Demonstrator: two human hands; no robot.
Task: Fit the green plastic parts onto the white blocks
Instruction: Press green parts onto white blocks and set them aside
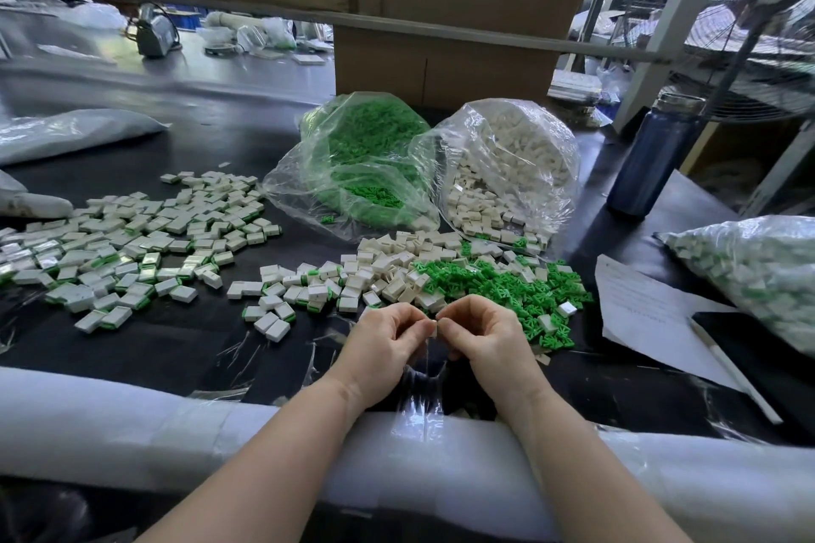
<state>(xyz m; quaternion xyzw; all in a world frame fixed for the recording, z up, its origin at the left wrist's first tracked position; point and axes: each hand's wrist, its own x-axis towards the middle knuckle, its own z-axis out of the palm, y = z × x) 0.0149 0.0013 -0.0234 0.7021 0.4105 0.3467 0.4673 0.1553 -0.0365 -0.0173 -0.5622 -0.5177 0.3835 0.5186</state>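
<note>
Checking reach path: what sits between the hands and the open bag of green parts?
Head view: a heap of loose white blocks, some already green-fitted, lies between the hands (left hand, right hand) and the bag of green parts.

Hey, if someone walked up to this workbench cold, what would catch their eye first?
Probably the loose green parts heaped right of centre, just beyond the hands, with the two clear bags behind them: the green bag and the white block bag. Next, the wide scatter of fitted blocks across the left. At centre front, the left hand and right hand pinch one small white piece between them.
</note>
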